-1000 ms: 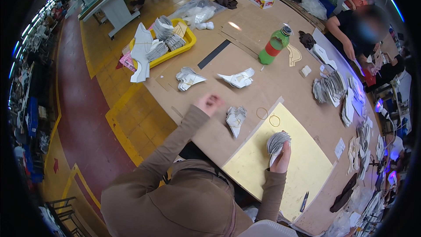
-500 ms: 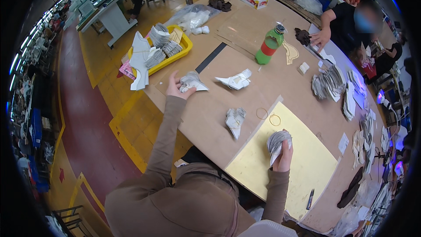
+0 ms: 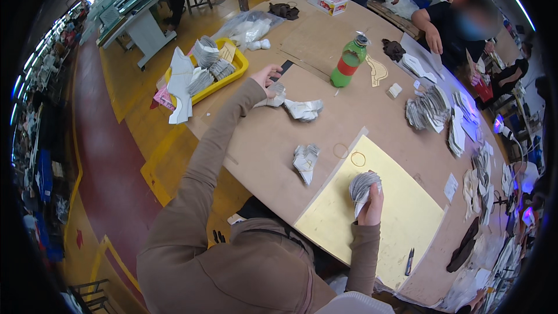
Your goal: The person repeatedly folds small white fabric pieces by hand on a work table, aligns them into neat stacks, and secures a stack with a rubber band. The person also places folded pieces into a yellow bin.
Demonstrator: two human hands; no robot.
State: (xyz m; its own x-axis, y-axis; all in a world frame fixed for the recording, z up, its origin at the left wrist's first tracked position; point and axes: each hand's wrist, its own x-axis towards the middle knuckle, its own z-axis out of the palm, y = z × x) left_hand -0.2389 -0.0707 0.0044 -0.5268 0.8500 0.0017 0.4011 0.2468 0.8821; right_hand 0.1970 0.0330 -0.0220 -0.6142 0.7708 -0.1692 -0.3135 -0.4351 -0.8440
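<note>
My right hand is closed round a thick fanned stack of grey-white cut pieces, held over the pale yellow sheet. My left arm reaches across the table, and my left hand has its fingers stretched apart at the far side of a small grey-white bundle. A second bundle lies just right of that one. Nearer me rests another bundle. Two rubber bands, one of them a tan loop, lie by the sheet's far corner.
A yellow tray of stacked pieces stands at the table's left edge. Beyond are a plastic bag, a green bottle and a tissue box. Snips lie on the sheet; more stacks sit right. A co-worker handles pieces opposite.
My left hand has moved away from me and to the right, loosening from the small bundle, which now lies closer to its neighbour. The right hand keeps its stack in nearly the same place.
</note>
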